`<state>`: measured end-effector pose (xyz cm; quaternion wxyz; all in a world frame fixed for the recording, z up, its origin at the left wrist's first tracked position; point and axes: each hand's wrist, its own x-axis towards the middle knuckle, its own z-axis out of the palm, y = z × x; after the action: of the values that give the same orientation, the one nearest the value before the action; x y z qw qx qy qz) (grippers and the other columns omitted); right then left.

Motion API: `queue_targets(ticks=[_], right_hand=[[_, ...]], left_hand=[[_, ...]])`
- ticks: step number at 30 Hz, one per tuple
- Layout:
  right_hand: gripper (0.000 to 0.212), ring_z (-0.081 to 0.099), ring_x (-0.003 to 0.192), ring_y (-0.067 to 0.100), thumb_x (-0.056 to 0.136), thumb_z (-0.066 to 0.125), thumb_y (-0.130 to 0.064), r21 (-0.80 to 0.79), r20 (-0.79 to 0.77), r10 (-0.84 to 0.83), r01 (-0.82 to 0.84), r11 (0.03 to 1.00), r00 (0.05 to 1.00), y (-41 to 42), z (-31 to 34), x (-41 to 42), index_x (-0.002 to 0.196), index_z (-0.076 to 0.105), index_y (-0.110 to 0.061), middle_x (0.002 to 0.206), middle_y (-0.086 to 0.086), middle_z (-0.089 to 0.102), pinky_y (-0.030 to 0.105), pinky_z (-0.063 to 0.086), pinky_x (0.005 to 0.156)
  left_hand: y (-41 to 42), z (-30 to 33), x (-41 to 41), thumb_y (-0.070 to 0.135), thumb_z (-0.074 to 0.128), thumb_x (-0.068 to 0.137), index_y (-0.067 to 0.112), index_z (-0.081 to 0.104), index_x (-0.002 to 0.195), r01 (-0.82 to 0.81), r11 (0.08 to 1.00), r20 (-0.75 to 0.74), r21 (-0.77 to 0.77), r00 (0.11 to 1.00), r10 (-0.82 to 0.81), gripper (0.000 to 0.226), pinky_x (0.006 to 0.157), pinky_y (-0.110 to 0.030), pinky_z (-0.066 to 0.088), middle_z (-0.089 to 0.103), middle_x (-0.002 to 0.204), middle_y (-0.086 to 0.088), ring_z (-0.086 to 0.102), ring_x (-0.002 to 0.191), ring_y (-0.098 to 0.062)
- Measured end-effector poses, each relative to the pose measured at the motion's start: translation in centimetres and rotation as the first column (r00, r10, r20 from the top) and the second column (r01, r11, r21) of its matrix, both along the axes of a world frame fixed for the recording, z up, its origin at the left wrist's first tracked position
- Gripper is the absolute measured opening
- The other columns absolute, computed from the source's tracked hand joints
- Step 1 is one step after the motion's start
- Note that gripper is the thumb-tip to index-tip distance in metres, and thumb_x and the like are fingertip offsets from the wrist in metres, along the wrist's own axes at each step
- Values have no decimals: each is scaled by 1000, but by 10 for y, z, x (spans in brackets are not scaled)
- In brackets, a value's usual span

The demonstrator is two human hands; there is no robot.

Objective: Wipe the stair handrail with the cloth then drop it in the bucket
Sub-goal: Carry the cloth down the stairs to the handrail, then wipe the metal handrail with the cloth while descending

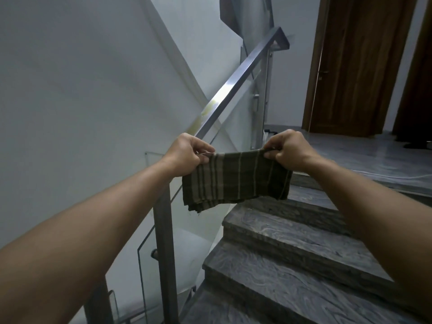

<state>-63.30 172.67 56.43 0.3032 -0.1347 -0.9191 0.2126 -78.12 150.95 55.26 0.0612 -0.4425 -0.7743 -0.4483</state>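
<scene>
A dark green cloth (236, 178) with pale stripes hangs folded between my two hands. My left hand (189, 154) pinches its upper left corner and my right hand (286, 150) pinches its upper right corner. The cloth hangs in the air just right of the metal stair handrail (236, 86), which slopes up from my left hand to the top landing. A yellowish smear (205, 113) shows on the rail a little above my left hand. No bucket is in view.
Glass panels (233, 146) and steel posts (164, 230) run under the rail. Dark marbled stair steps (292, 253) climb to a landing (364, 155) with a brown wooden door (357, 66). A white wall (81, 90) stands to the left.
</scene>
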Motion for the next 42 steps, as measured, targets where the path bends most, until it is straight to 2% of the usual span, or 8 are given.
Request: queue_targets(ticks=[5,14,18,23,26,32,38,42], right_hand=[[13,63,95,23,86,67,-10,27,-24,-5,5,1000,1000,39,32,-62,98,74,-12,100,7,67,40,56,86],[14,61,97,24,87,67,-12,70,-12,-91,91,993,996,93,128,-172,98,74,-14,103,4,64,40,55,86],[17,59,92,24,91,60,-8,205,-53,-163,171,964,985,102,163,-211,101,74,-11,101,3,62,32,51,77],[23,52,104,29,91,56,-9,411,-137,-356,380,829,924,126,188,-268,98,75,-19,110,8,64,45,45,92],[25,48,105,32,88,54,-10,514,-193,-462,490,704,866,144,199,-299,105,72,-15,111,13,56,43,45,89],[17,61,84,37,84,54,-11,443,-179,-456,485,754,872,157,212,-342,95,66,-7,85,13,56,41,53,74],[23,52,75,33,85,49,-5,343,-168,-341,379,859,925,173,200,-381,92,70,-6,91,18,64,37,49,74],[16,51,82,35,89,45,-18,377,-99,-234,254,891,967,188,181,-391,96,55,-9,93,17,61,37,37,70]], left_hand=[[38,25,-55,4,67,85,8,71,107,-22,999,-12,32,1000,22,23,62,-11,49,72,93,-2,64,78,-4],[99,107,-151,7,69,84,10,73,103,-87,994,5,61,996,87,20,65,-16,50,70,91,0,64,83,-15],[122,135,-179,8,70,83,13,75,97,-123,987,0,106,992,124,16,76,-28,56,70,88,0,66,85,-18],[151,153,-202,10,67,85,12,75,98,-198,972,-37,127,978,205,16,81,-30,56,72,93,-4,66,89,-18],[170,161,-214,10,67,85,11,74,99,-236,959,-42,160,968,246,17,82,-28,55,72,95,-5,66,89,-19],[203,163,-238,7,66,84,12,73,100,-345,921,-20,183,935,354,19,82,-28,54,72,100,-7,65,91,-22],[215,152,-258,12,66,84,14,72,98,-436,889,-26,144,896,444,15,83,-26,49,72,101,-9,65,94,-25],[222,145,-257,12,67,83,13,72,99,-454,886,-41,95,887,459,17,88,-30,51,72,101,-11,66,97,-28]])
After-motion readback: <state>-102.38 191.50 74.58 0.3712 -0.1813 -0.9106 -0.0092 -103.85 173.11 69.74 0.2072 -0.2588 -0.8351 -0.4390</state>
